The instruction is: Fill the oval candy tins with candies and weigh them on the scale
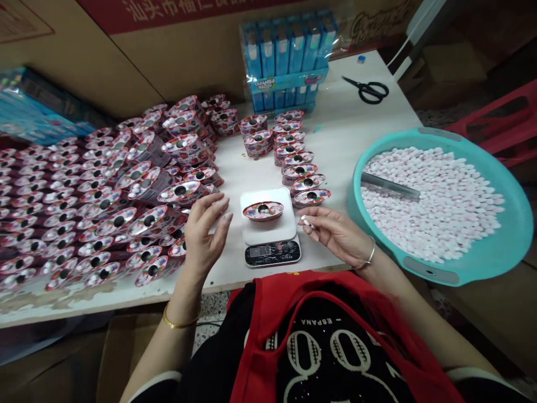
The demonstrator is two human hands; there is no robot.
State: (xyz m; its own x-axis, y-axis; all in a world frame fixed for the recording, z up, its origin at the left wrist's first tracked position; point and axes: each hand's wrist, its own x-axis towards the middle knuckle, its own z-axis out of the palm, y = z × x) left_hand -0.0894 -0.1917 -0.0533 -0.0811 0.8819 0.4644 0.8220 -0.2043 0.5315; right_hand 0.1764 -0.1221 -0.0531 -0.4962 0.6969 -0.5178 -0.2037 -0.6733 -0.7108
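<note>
On the white kitchen scale [289, 228] stands one oval, red-patterned candy container [272, 211] with a round hole in its top. The scale's display [262, 252] is lit with digits. My right hand [331, 232], just right of the scale, pinches a few small white candies [307, 221] between thumb and fingertips. My left hand [207, 232] hovers left of the scale, fingers apart and holding nothing, close to the massed containers [153, 224]. A turquoise tub [356, 193] at the right holds many white candies [436, 212], with a clear tube [390, 184] lying on them.
A column of similar containers [297, 159] runs behind the scale. Several blue boxes in clear wrap [287, 61] stand at the back, and black scissors [369, 90] lie at the back right. A red plastic chair [499, 120] is beyond the tub.
</note>
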